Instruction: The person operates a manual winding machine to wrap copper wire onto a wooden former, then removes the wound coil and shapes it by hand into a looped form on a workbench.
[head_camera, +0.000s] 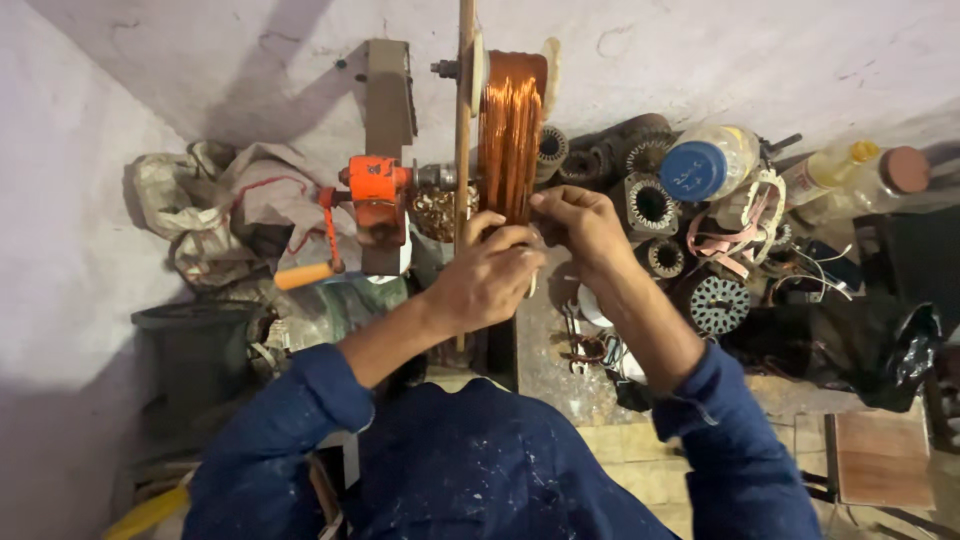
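Right hand (580, 222): fingertips are pressed together in a pinch at the lower edge of the copper wire coil (510, 130); whether a strand is gripped cannot be told, too fine to see. Left hand (487, 275): fingers are curled shut against the lower edge of the same coil, thumb side up; what sits inside the grip is hidden. The two hands are nearly touching, left at 7 o'clock of the right.

The coil is wound on a former held between a wooden plate (463, 120) and a pale flange, at 12 o'clock of the hands, just above centre of view. It is carried on a shaft running to 9 o'clock into an orange hand winder (375, 195) with a crank and wooden handle (303, 275), mounted on a grey upright bracket (388, 95).

At 3 o'clock of the hands a pile of motor stators (650, 205) is seen, one with a round slotted face (718, 303) at 4 o'clock. Further out at 2 o'clock a clear jar with a blue lid (700, 168) and two plastic bottles (860, 172) are laid against the wall. Rags and bags (215, 205) are heaped at 9 o'clock. Blue sleeves (300, 400) with white specks fill the 6 o'clock edge.
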